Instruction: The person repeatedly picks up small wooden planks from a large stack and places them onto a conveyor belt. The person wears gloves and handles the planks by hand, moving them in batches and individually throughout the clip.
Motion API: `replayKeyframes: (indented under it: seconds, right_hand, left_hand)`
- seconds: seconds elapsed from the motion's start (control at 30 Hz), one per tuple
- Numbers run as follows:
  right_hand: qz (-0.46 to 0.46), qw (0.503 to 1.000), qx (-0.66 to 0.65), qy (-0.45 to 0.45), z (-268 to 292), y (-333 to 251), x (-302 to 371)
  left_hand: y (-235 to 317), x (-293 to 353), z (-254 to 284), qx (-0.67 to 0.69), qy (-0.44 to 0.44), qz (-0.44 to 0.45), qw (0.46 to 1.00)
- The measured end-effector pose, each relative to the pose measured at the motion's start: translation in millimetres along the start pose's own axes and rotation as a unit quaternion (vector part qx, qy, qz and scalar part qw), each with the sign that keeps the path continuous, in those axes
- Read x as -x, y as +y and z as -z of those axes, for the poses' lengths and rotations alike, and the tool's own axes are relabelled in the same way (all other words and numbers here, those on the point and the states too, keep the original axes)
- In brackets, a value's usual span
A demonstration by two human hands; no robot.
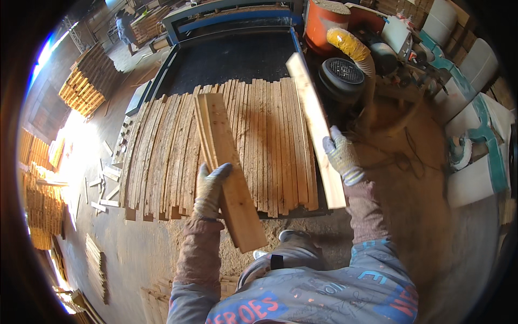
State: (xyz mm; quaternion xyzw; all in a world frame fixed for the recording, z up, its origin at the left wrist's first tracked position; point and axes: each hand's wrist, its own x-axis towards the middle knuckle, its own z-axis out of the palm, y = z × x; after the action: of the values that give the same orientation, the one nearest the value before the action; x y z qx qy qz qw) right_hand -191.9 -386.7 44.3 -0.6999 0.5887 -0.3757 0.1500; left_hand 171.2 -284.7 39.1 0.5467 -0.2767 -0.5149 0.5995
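Observation:
Both my hands wear light knitted gloves with grey fingertips. My left hand (212, 186) is closed around a small stack of wooden boards (231, 162), several pieces face to face, tilted above the bed of strips. In my right hand (342, 156) is a single pale board (313, 119), gripped by its edge near the lower half and slanting up to the left. Beneath and beyond them, a wide row of narrow wooden strips (263, 140) stands side by side on the black belt (229, 56) of a machine.
The machine's blue-grey frame (232, 24) spans the far end. To the right are a motor (341, 75), a yellow hose (348, 43) and an orange drum (325, 24). Stacked lumber (89, 81) and scattered offcuts (105, 186) lie left. A person (124, 32) stands far back; sawdust covers the floor.

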Motion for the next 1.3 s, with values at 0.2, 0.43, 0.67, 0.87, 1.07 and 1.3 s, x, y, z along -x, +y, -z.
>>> replayKeyframes:
  seconds: [0.2,0.43,0.67,0.87,1.07,1.3]
  right_hand:
    - [-0.042,0.996,-0.012,-0.074,-72.2,70.7,26.7]
    - [-0.220,0.967,0.006,-0.128,-79.1,152.5,7.8]
    - [0.005,0.998,0.061,0.001,-156.0,-85.9,-57.6]
    - [0.326,0.868,-0.159,-0.339,-432.7,-426.1,-28.3]
    - [0.539,0.746,0.165,-0.354,-766.0,-624.8,-115.0]
    - [0.681,0.498,0.389,-0.371,-892.4,-614.3,-127.1]
  left_hand:
    - [92.3,99.7,112.9,-0.032,0.036,-0.055,0.997]
    - [88.0,217.0,346.4,-0.144,0.222,-0.147,0.953]
    - [64.1,325.9,442.9,-0.139,0.402,-0.105,0.899]
    - [29.1,346.7,487.8,-0.115,0.498,-0.052,0.858]
    - [27.2,344.5,526.9,-0.065,0.600,0.029,0.797]
    - [37.0,389.5,470.4,-0.097,0.698,0.181,0.686]
